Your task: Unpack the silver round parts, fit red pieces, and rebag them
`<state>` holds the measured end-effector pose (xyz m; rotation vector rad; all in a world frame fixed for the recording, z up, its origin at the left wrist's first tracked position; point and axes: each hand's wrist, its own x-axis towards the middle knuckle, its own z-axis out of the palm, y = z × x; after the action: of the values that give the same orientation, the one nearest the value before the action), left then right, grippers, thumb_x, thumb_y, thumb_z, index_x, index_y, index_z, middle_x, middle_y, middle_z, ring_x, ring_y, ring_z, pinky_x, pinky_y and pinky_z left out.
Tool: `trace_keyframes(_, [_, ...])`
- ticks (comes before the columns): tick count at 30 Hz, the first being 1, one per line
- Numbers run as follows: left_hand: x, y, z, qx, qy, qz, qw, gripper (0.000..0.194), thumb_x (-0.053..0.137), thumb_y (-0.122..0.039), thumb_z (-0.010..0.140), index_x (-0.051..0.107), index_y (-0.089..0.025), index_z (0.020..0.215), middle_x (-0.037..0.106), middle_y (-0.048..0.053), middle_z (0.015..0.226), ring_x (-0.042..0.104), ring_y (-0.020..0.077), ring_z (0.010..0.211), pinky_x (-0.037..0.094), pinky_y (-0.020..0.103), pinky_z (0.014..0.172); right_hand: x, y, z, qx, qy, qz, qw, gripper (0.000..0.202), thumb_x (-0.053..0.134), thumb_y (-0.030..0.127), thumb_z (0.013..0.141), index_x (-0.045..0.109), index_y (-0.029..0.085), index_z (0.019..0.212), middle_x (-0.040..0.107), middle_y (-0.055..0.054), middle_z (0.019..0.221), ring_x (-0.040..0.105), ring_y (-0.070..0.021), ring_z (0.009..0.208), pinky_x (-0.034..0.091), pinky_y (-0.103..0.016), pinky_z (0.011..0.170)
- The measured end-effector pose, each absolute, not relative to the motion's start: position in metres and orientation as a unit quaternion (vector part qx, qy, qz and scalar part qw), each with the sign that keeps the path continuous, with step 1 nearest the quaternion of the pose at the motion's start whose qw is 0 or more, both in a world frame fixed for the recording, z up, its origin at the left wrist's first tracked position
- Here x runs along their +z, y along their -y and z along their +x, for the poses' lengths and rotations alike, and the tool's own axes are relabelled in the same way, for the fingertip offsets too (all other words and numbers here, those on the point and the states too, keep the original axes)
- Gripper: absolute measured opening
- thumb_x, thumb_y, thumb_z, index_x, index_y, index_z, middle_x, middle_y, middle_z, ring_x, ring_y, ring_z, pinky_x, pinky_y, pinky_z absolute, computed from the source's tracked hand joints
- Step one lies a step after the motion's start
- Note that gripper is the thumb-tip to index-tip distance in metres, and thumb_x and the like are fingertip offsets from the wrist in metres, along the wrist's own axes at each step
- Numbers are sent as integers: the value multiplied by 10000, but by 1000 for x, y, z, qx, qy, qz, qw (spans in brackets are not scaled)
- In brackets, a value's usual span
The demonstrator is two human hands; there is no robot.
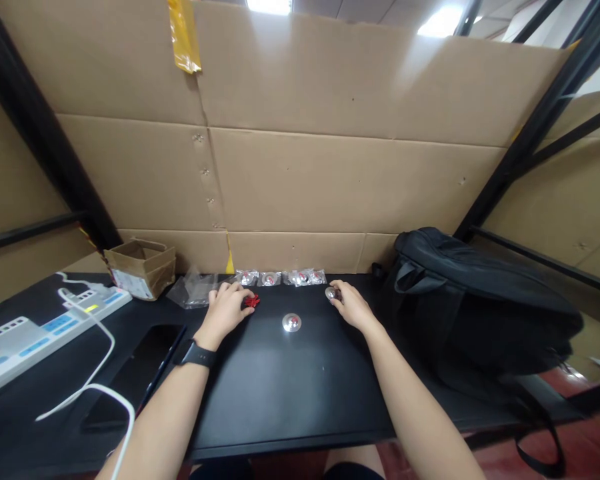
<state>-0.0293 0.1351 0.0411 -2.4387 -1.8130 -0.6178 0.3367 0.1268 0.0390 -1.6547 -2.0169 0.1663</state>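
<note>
My left hand (226,310), with a black watch on its wrist, rests at the back left of the black table, its curled fingertips against a small red piece (252,301). To the right, the fingers of my right hand (350,303) close on a small round silvery disc (331,293). Between the hands and a bit nearer lies another shiny round disc (291,323) with a red mark at its centre. Several small clear packets (270,279) with round shiny items inside are lined up along the cardboard wall.
An open cardboard box (143,267), crumpled clear plastic (194,290), a white power strip (45,340) with cables and a dark flat device (135,373) are on the left. A black backpack (480,313) fills the right side. Cardboard panels (330,187) stand behind the table (290,393).
</note>
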Motion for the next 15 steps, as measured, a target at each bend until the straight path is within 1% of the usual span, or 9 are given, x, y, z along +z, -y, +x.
trace_keyframes(2, [38, -135, -24, -204, 585, -784, 41, 188, 693, -369, 832, 746, -319, 1005, 639, 79, 1082, 463, 316, 1078, 324, 430, 868, 40, -125, 333, 60, 747, -603, 275, 406, 633, 190, 859, 533, 289, 1240, 631, -56, 1183, 589, -237, 1078, 469, -351, 887])
trace_keyframes(5, [36, -135, -20, -205, 581, -787, 39, 142, 665, -338, 856, 759, -309, 958, 640, 84, 1062, 466, 306, 1062, 325, 433, 866, 40, -124, 330, 62, 754, -587, 288, 394, 618, 190, 870, 532, 293, 1241, 633, -58, 1179, 595, -235, 1047, 479, -349, 861])
trace_keyframes(12, [37, -135, -16, -223, 586, -779, 18, 123, 643, -287, 855, 761, -289, 822, 642, 74, 1021, 464, 296, 1050, 317, 450, 881, 38, -126, 328, 90, 779, -520, 337, 345, 594, 181, 883, 545, 265, 1213, 638, -66, 1141, 609, -216, 1003, 478, -362, 905])
trace_keyframes(15, [38, -135, -16, -226, 598, -769, 12, 140, 619, -288, 873, 749, -275, 822, 648, 77, 1032, 463, 295, 1055, 315, 455, 887, 39, -126, 324, 114, 784, -492, 361, 342, 582, 189, 893, 538, 251, 1226, 643, -68, 1120, 616, -207, 985, 480, -362, 911])
